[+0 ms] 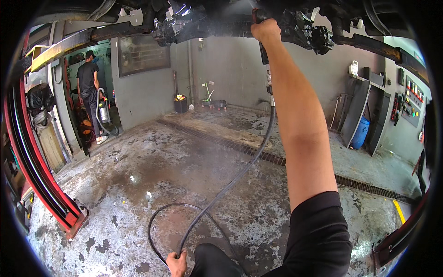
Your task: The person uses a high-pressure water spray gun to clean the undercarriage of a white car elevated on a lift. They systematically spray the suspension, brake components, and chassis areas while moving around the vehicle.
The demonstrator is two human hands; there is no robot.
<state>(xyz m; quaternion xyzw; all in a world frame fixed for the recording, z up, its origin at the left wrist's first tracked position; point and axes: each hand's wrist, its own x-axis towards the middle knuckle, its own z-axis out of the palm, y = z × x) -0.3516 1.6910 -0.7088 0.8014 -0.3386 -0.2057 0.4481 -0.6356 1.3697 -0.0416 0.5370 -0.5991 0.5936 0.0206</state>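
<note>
My right hand [265, 30] is raised overhead and closed on the grip of a spray gun [263, 51], aimed up at the dark, wet underside of a lifted vehicle [207, 23]. A fine mist hangs around the nozzle. From the gun a black hose [240, 171] drops down, curves across the floor and makes a loop. My left hand [177, 263] is low at the bottom edge and grips that hose near the loop.
Wet, patchy concrete floor [138, 184] with a long drain grate [258, 154] crossing it. Red lift post [41, 175] at left. A person in dark clothes [88, 87] stands in the left doorway beside a canister vacuum. Blue barrel [361, 134] and tool board [410, 104] at right.
</note>
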